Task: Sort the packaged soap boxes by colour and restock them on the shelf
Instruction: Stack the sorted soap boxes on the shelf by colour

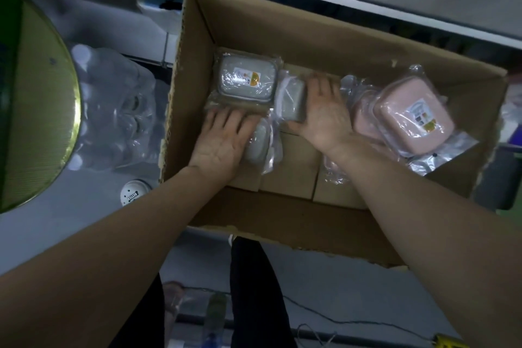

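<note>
Both my hands reach into an open cardboard carton (197, 70). A stack of grey soap boxes (247, 79) in clear wrap lies at its back left. My left hand (223, 141) rests flat against the front of that stack, beside another grey wrapped box (258, 144). My right hand (324, 113) grips a grey soap box (291, 102) standing on its edge in the middle. Pink wrapped soap boxes (409, 116) are piled at the carton's right side. Small brown cartons (291, 169) line the bottom.
A pack of wrapped clear bottles (113, 104) sits on the floor left of the carton. A round green-yellow object (36, 93) fills the far left. A white shelf edge (367, 5) runs behind the carton. Cables (310, 311) lie on the grey floor near my legs.
</note>
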`<state>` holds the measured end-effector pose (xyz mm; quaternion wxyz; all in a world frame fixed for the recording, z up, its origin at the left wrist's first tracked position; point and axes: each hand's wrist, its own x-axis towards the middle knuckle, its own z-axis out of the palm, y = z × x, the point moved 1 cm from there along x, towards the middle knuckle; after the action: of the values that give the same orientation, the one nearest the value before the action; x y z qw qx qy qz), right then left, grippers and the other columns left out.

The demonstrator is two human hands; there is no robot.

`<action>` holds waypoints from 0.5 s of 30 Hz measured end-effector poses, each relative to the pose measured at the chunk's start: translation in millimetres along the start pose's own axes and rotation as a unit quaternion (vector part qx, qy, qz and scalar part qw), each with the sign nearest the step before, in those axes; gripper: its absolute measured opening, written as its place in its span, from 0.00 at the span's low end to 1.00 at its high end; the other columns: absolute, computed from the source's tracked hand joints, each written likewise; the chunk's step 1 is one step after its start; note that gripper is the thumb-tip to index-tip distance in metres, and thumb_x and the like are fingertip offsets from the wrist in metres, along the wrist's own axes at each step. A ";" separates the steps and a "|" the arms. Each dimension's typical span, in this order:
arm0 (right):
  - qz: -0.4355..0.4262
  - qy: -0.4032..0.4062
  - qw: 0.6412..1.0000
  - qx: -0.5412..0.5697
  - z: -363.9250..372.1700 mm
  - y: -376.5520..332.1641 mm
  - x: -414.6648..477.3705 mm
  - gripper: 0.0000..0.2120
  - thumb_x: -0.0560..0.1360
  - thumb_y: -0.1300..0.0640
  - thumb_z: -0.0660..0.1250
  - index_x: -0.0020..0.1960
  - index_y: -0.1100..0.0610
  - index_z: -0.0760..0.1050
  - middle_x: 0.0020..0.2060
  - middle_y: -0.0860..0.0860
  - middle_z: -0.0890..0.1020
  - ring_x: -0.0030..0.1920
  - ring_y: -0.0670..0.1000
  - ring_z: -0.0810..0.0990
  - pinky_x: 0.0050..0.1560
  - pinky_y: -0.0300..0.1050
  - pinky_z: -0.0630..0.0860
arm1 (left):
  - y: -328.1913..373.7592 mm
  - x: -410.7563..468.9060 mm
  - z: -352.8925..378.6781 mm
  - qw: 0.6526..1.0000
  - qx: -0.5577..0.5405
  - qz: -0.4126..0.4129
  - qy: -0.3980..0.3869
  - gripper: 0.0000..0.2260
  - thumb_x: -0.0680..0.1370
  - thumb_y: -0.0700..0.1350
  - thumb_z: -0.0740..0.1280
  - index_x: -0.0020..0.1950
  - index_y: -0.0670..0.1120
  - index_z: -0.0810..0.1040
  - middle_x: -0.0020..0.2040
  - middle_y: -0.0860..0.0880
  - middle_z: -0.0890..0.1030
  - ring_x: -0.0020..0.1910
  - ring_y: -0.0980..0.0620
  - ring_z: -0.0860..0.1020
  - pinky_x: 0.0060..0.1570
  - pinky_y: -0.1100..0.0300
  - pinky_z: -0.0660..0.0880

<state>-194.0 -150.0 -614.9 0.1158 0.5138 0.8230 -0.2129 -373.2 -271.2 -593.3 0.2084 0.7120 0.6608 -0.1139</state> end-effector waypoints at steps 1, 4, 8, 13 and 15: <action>0.049 0.001 0.997 0.058 -2.3 -0.2 -4.9 0.44 0.65 0.40 0.76 0.69 0.61 0.62 0.67 0.61 0.71 0.66 0.62 0.69 0.65 0.56 0.69 | 3.0 1.3 -3.5 0.999 0.025 0.038 -0.010 0.35 0.73 0.48 0.69 0.75 0.57 0.55 0.75 0.45 0.58 0.76 0.41 0.52 0.74 0.41 0.47; 0.122 -0.013 0.985 0.125 -4.4 -1.9 -22.2 0.41 0.66 0.34 0.73 0.66 0.59 0.62 0.61 0.60 0.75 0.58 0.63 0.77 0.54 0.52 0.75 | 12.4 5.5 -7.1 0.986 0.073 0.090 -0.122 0.31 0.77 0.46 0.58 0.75 0.64 0.49 0.77 0.49 0.34 0.74 0.41 0.29 0.71 0.33 0.39; 0.124 -0.017 0.988 0.088 7.4 -7.9 -34.2 0.43 0.70 0.29 0.66 0.70 0.59 0.59 0.62 0.61 0.73 0.56 0.64 0.78 0.46 0.49 0.72 | 9.7 -1.0 -8.3 0.982 -0.065 0.064 -0.165 0.34 0.74 0.35 0.67 0.73 0.62 0.63 0.78 0.52 0.36 0.75 0.43 0.32 0.72 0.32 0.45; 0.162 -0.027 0.978 0.129 23.3 -14.2 -34.7 0.44 0.72 0.30 0.63 0.75 0.58 0.53 0.66 0.61 0.70 0.61 0.64 0.75 0.48 0.51 0.73 | 13.1 -22.0 11.2 0.967 -0.232 -0.071 0.077 0.24 0.73 0.46 0.71 0.68 0.49 0.71 0.77 0.42 0.53 0.76 0.38 0.51 0.70 0.35 0.59; 0.183 -0.024 0.970 0.158 29.4 -14.5 -34.6 0.45 0.72 0.31 0.64 0.75 0.59 0.53 0.67 0.61 0.70 0.62 0.64 0.75 0.53 0.52 0.74 | 21.9 -19.2 17.4 0.947 -0.254 -0.191 0.051 0.39 0.71 0.55 0.73 0.75 0.50 0.57 0.77 0.40 0.46 0.76 0.37 0.50 0.71 0.39 0.59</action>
<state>-192.4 -196.9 -623.3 0.0897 0.6619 0.6682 -0.3276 -351.5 -297.0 -597.1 0.3225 0.5005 0.8014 0.0570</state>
